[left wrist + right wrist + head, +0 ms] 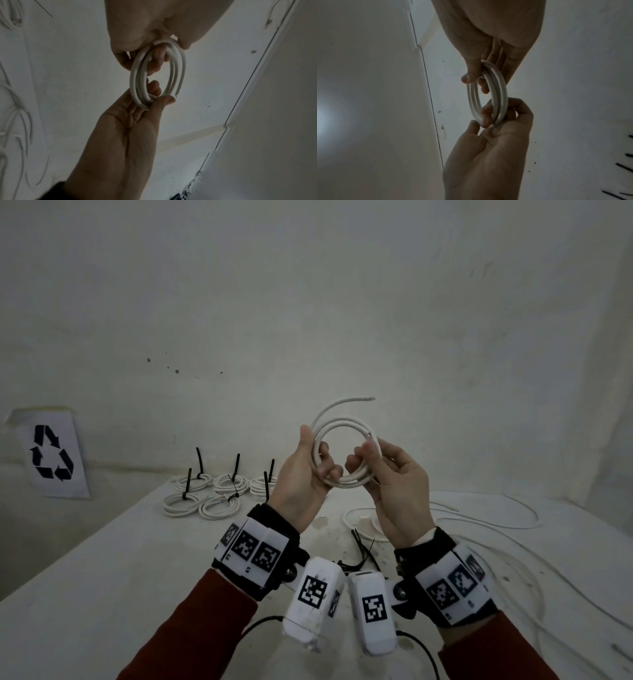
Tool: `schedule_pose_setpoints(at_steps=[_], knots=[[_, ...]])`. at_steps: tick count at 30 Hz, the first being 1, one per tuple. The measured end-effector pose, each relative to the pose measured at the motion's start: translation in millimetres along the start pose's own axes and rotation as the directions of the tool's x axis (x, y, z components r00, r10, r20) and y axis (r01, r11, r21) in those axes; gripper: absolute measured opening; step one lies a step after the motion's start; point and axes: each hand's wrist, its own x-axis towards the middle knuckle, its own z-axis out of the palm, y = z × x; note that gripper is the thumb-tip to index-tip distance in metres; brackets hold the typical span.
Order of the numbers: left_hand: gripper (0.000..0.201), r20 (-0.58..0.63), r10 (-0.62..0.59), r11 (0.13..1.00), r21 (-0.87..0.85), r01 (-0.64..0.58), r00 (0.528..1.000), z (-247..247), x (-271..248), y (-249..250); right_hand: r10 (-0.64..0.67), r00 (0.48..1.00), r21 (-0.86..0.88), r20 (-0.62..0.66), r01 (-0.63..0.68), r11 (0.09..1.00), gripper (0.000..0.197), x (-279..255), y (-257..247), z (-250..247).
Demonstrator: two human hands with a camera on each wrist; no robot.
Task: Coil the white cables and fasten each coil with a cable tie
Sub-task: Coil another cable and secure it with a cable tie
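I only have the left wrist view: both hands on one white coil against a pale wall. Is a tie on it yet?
Observer: No tie. In the head view the coil is bare, held up between the left hand and the right hand.
Operator: Any loose end left?
Observer: Yes, a free end arcs over the top of the coil.
Operator: Where are the spare ties?
Observer: Loose black cable ties lie on the table below the right hand.
Operator: How many coils are finished?
Observer: Five tied coils lie at the table's far left.
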Motion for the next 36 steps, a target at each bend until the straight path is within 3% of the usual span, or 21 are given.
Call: schedule_pose_setpoints(at_steps=[2, 7, 12, 17, 22, 26, 28, 33, 36], knots=[[0.045, 0.012, -0.016, 0.996, 0.091, 0.014, 1.000, -3.4, -2.3, 1.8, -0.019, 1.000, -0.050, 0.013, 0.019, 0.999, 0.046, -0.1, 0.1, -3.9], [0.018, 0.019, 0.054, 0.982, 0.179, -0.057, 0.998, -13.4, -0.5, 9.4, -0.042, 0.996, -0.134, 0.083, 0.053, 0.990, 0.038, 5.2, 0.2, -8.1], [0.024, 0.058, 0.215, 0.913, 0.343, -0.222, 0.975, -13.5, 0.0, 5.4, -0.051, 0.992, -0.181, 0.114, 0.072, 0.981, 0.031, 10.3, 2.3, -6.5], [0.019, 0.007, 0.340, 0.846, 0.433, -0.309, 0.940, -10.8, 1.5, -5.0, -0.064, 0.994, -0.209, 0.087, 0.081, 0.974, 0.015, 10.7, 8.1, -4.0], [0.023, -0.012, 0.354, 0.807, 0.509, -0.299, 0.935, -10.6, 2.9, -8.6, -0.098, 0.992, -0.247, 0.080, 0.115, 0.962, 0.016, 8.2, 9.2, -2.2], [0.021, -0.130, 0.277, 0.913, 0.344, -0.219, 0.952, -10.6, 4.7, -2.5, -0.105, 0.988, -0.255, 0.115, 0.131, 0.958, 0.016, 7.1, 9.2, 2.0], [0.022, -0.150, 0.284, 0.915, 0.338, -0.221, 0.947, -10.2, 5.4, -0.6, -0.109, 0.987, -0.250, 0.115, 0.135, 0.959, 0.016, 7.6, 9.0, 3.3], [0.022, -0.118, 0.285, 0.917, 0.322, -0.235, 0.951, -6.9, 3.6, 1.9, -0.128, 0.988, -0.239, 0.087, 0.145, 0.960, 0.018, 9.9, 9.3, 3.3], [0.021, -0.058, 0.331, 0.851, 0.450, -0.271, 0.942, -9.0, 2.2, -1.0, -0.168, 0.985, -0.249, 0.046, 0.174, 0.953, 0.017, 9.5, 10.1, 2.4]])
